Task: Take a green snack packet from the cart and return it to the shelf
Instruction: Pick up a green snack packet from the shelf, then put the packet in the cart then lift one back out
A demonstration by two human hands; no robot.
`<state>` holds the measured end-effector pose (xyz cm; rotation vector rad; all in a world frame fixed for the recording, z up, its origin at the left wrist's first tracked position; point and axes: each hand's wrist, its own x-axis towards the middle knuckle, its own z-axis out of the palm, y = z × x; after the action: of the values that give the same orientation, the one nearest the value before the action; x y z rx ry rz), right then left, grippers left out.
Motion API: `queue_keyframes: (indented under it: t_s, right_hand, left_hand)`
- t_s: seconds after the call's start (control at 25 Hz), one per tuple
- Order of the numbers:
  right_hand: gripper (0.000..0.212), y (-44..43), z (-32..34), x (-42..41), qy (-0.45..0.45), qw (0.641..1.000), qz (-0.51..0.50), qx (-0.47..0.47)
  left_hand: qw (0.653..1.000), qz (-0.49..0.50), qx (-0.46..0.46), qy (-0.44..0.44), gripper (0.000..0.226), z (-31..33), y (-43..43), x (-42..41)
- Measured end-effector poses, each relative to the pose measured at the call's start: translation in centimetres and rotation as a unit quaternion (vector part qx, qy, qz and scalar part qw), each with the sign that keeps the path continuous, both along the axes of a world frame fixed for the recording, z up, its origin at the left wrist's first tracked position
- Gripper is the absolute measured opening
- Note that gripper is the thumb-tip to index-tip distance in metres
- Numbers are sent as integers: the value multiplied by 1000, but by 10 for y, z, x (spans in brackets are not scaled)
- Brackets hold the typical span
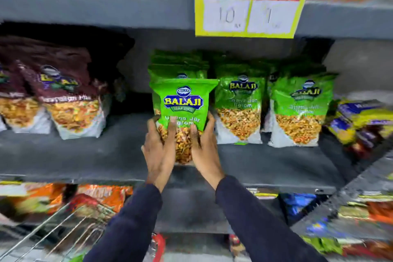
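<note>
A green snack packet [183, 104] stands upright over the grey shelf [85, 155], in front of a row of like green packets [178, 66]. My left hand [159, 151] grips its lower left side and my right hand [204, 149] grips its lower right side. Both hands cover the packet's bottom, so I cannot tell whether it rests on the shelf board. The wire cart [55, 232] is at the lower left, below my left sleeve.
Two more rows of green packets [240, 104] [302, 110] stand to the right. Maroon packets [63, 95] fill the shelf's left part. A yellow price sign [248, 10] hangs from the upper shelf. Blue and yellow packets [357, 119] lie at the right.
</note>
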<state>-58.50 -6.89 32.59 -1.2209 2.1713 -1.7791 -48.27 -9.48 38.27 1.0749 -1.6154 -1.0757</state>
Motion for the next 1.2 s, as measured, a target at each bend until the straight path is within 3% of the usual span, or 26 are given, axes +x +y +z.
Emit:
queue_keyframes:
  t_s: [0.16,0.28,0.32,0.4,0.48,0.56,0.64,0.72,0.84,0.92,1.0,1.12,1.2]
  right_hand:
    - [58,-11,-18,-14,-10,999,5,39]
    - [69,-3,-7,3,-11,994,-79,79]
    - [74,2,-1,12,-6,990,-119,72]
    - [76,15,14,36,52,990,-129,-29]
    - [65,25,24,64,87,988,-59,-115]
    - [48,16,13,118,60,990,73,-102]
    - [40,0,-13,175,21,980,192,-44]
    - [36,-18,-54,225,-5,956,290,48]
    - [56,-48,-156,276,-107,894,365,238]
    - [74,-59,-225,302,-184,828,381,368]
    - [79,-58,-275,319,-184,787,369,460]
    - [82,-37,-317,337,-92,748,325,572]
    - [69,-26,-337,345,-1,747,313,587]
  left_hand:
    - [999,31,8,-32,75,-47,-32,-25]
    - [997,57,30,-35,84,-52,-34,-12]
    - [996,83,34,-21,82,-46,-31,1]
    - [992,110,2,63,61,-47,-28,46]
    - [986,117,-22,118,36,-60,-17,107]
    - [977,190,20,94,29,-106,-9,192]
    - [948,285,124,77,25,-170,4,270]
    - [896,365,248,52,25,-226,20,325]
    - [851,363,379,24,24,-281,37,363]
    - [857,320,402,32,43,-319,37,374]
    - [854,287,425,89,65,-346,32,375]
    - [869,214,422,142,40,-391,26,368]
    - [884,195,403,135,41,-409,25,368]
